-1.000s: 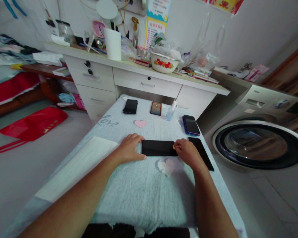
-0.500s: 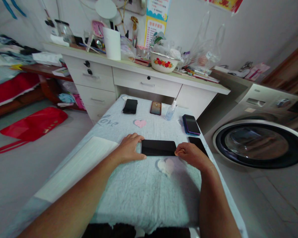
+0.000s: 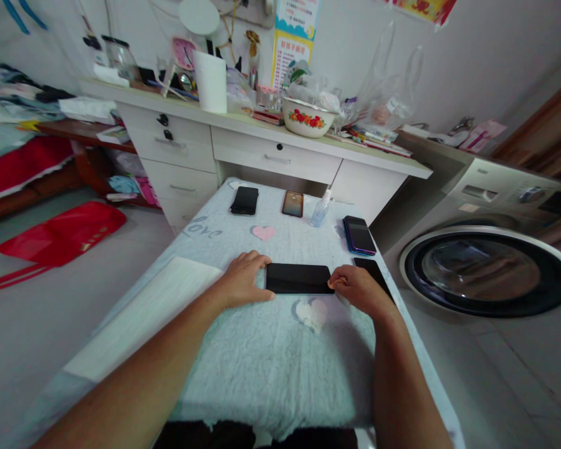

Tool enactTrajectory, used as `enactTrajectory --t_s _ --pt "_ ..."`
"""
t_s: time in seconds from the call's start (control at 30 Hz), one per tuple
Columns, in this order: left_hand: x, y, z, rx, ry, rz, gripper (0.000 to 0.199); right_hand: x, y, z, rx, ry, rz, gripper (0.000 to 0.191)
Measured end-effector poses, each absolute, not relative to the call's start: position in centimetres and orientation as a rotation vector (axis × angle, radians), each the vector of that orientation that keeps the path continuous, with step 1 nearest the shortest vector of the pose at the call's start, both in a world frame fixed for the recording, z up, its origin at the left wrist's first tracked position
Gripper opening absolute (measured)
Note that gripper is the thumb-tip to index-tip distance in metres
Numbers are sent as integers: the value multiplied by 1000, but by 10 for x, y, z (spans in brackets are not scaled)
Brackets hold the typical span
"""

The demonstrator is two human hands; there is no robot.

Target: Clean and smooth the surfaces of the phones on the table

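A black phone (image 3: pixel 297 278) lies flat and sideways on the cloth-covered table (image 3: pixel 271 355). My left hand (image 3: pixel 247 282) rests at its left end, thumb and fingers spread apart around the corners. At the right end, the curled fingers of my right hand (image 3: pixel 350 287) press together against the phone's edge; whatever they pinch is too small to make out. Beside my right hand lies another dark phone (image 3: pixel 373 274), partly hidden by it. A stack of phones (image 3: pixel 359 235) is just beyond.
Farther back on the table are a dark phone (image 3: pixel 245 201), a brownish phone (image 3: pixel 292 204) and a clear spray bottle (image 3: pixel 320 211). A pale strip (image 3: pixel 144 318) lies at left. Behind stands a desk (image 3: pixel 271 149); a washing machine (image 3: pixel 486 249) is at right.
My right hand has shifted very slightly left at the phone's right end. My left hand stays in place.
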State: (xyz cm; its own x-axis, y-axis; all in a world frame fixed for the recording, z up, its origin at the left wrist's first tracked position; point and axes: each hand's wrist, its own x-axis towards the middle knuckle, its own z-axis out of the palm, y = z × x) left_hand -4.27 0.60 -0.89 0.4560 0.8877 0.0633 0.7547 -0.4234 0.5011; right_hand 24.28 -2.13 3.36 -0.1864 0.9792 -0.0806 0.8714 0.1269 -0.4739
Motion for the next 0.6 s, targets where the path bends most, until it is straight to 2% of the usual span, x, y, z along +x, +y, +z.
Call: enactTrajectory --t_s 0.33,0.6 --pt "-42 5 -7 2309 1384 432 61 239 -11 17 -1871 -2208 297 22" --pt "-43 5 -9 2311 1388 423 65 237 -4 5 -1888 -2121 242 20"
